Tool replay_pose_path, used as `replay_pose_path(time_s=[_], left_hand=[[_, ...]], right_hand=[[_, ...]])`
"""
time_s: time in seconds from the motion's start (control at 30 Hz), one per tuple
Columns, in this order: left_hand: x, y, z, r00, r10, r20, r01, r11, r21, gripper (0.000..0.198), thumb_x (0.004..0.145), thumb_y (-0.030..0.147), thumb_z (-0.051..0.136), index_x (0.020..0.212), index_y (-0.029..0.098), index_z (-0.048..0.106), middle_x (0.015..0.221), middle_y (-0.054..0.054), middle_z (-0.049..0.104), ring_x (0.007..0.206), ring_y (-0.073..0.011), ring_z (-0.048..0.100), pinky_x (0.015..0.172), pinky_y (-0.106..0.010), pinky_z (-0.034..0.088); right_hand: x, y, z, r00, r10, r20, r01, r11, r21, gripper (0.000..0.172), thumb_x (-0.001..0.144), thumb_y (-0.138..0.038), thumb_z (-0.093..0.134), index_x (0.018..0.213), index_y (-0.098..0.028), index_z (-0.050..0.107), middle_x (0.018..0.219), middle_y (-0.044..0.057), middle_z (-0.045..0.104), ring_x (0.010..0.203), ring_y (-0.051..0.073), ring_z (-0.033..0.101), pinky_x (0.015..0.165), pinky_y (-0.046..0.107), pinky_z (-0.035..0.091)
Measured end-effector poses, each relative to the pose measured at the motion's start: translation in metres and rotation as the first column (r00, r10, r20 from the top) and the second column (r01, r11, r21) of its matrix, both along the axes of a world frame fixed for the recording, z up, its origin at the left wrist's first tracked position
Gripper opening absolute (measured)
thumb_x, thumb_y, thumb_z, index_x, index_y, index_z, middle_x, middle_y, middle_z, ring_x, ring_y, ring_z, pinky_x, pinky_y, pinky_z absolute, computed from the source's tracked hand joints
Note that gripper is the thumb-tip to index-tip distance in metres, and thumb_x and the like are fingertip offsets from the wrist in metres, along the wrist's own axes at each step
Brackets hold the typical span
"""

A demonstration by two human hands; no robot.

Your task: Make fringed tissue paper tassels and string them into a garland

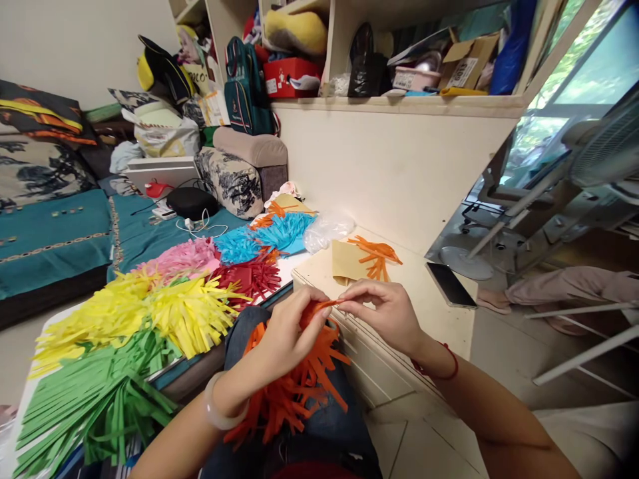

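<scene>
Fringe (pixel 294 392), orange, pinched in yr L hand (pixel 298 329); R hand (pixel 387 314) pinches its thin tip (pixel 334 303). Keep both steady & light so it won't tear.

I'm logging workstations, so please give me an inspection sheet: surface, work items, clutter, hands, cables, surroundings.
Surface: cream wooden top, bearing a tan sheet and orange strips.
Work items: orange fringe over the lap; yellow, green, pink, blue and red fringe at left.
Clutter: phone, clear plastic bag.
Hands: left hand holds the orange fringe; right hand pinches its end.
Cables: white plug-ended cable on the teal sofa.
Surroundings: fan at right, shelves ahead.
</scene>
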State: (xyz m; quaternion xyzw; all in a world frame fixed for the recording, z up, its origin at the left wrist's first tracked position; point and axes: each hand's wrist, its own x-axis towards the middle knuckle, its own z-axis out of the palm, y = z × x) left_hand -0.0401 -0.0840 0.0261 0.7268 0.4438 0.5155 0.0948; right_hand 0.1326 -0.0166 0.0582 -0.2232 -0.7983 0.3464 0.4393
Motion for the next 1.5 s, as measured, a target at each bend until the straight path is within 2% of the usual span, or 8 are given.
replay_pose_path(time_s=[0.27,0.47,0.77,1.0,1.1,1.27,1.37,1.5], left_hand=[[0.004,0.001,-0.002,1.000,-0.022,0.011,0.022,1.000,-0.003,0.012,0.092,0.019,0.049,0.082,0.017,0.056,0.067,0.001,0.058,0.059,-0.0094,0.051,0.057,-0.021,0.039],[0.007,0.003,0.001,0.999,-0.026,0.038,0.027,1.000,-0.007,0.012,0.092,0.019,0.050,0.094,0.016,0.061,0.078,-0.003,0.067,0.065,-0.0116,0.059,0.062,-0.022,0.045],[0.010,0.000,0.000,1.000,-0.019,0.004,0.019,0.999,0.051,0.011,0.091,0.015,0.048,0.090,0.017,0.059,0.073,-0.001,0.063,0.061,-0.0096,0.055,0.059,-0.020,0.042],[0.008,0.005,-0.007,0.995,-0.041,0.092,0.040,0.999,0.014,0.005,0.091,0.017,0.050,0.087,0.018,0.052,0.072,0.001,0.058,0.062,-0.0091,0.052,0.057,-0.019,0.041],[0.007,0.006,-0.008,0.998,-0.010,0.064,0.007,0.999,0.042,0.005,0.091,0.017,0.049,0.087,0.018,0.052,0.070,0.001,0.057,0.060,-0.0087,0.051,0.056,-0.019,0.040],[0.008,0.006,-0.008,0.997,0.060,-0.043,-0.055,0.993,0.108,0.006,0.091,0.015,0.046,0.089,0.019,0.051,0.073,0.000,0.060,0.062,-0.0095,0.054,0.058,-0.020,0.042],[0.008,0.005,-0.006,0.991,0.083,-0.109,-0.071,0.991,0.109,0.009,0.092,0.014,0.044,0.087,0.019,0.050,0.072,0.001,0.059,0.061,-0.0099,0.055,0.058,-0.020,0.042],[0.009,0.004,-0.004,0.950,0.100,-0.294,-0.063,0.989,0.131,0.011,0.092,0.015,0.044,0.100,0.017,0.052,0.084,-0.004,0.064,0.074,-0.0147,0.059,0.066,-0.026,0.045]], right_hand=[[0.001,0.002,-0.003,1.000,-0.003,-0.024,0.000,0.993,-0.117,0.014,0.072,-0.029,0.076,0.073,-0.016,0.072,0.071,0.005,0.072,0.065,0.015,0.067,0.062,0.025,0.056],[0.006,0.003,-0.001,0.996,0.083,-0.044,-0.092,0.961,-0.261,0.016,0.070,-0.030,0.077,0.074,-0.015,0.071,0.073,0.005,0.072,0.065,0.014,0.068,0.063,0.025,0.058],[0.002,-0.005,-0.005,0.998,0.012,-0.067,-0.004,0.993,0.120,0.004,0.076,-0.021,0.074,0.077,-0.017,0.072,0.072,0.004,0.072,0.066,0.013,0.067,0.061,0.024,0.055],[0.004,-0.001,-0.008,1.000,0.007,-0.023,-0.004,0.995,0.100,0.009,0.078,-0.025,0.072,0.082,-0.017,0.072,0.079,0.005,0.074,0.069,0.015,0.069,0.061,0.024,0.057],[0.009,0.000,-0.006,0.999,-0.042,0.005,0.039,0.960,0.278,0.005,0.082,-0.020,0.067,0.084,-0.018,0.071,0.081,0.005,0.074,0.072,0.015,0.069,0.065,0.025,0.057],[0.014,-0.001,-0.005,0.991,-0.127,0.050,0.079,0.831,0.551,0.010,0.088,-0.016,0.058,0.089,-0.018,0.068,0.082,0.006,0.072,0.078,0.016,0.068,0.072,0.029,0.056],[0.015,-0.001,-0.007,0.986,-0.138,0.089,0.057,0.795,0.604,0.011,0.089,-0.014,0.055,0.092,-0.018,0.065,0.083,0.007,0.070,0.079,0.016,0.066,0.072,0.029,0.055],[0.016,0.000,-0.013,0.978,-0.121,0.169,-0.002,0.807,0.591,0.010,0.090,-0.012,0.052,0.091,-0.016,0.061,0.082,0.006,0.068,0.079,0.016,0.063,0.071,0.029,0.053]])
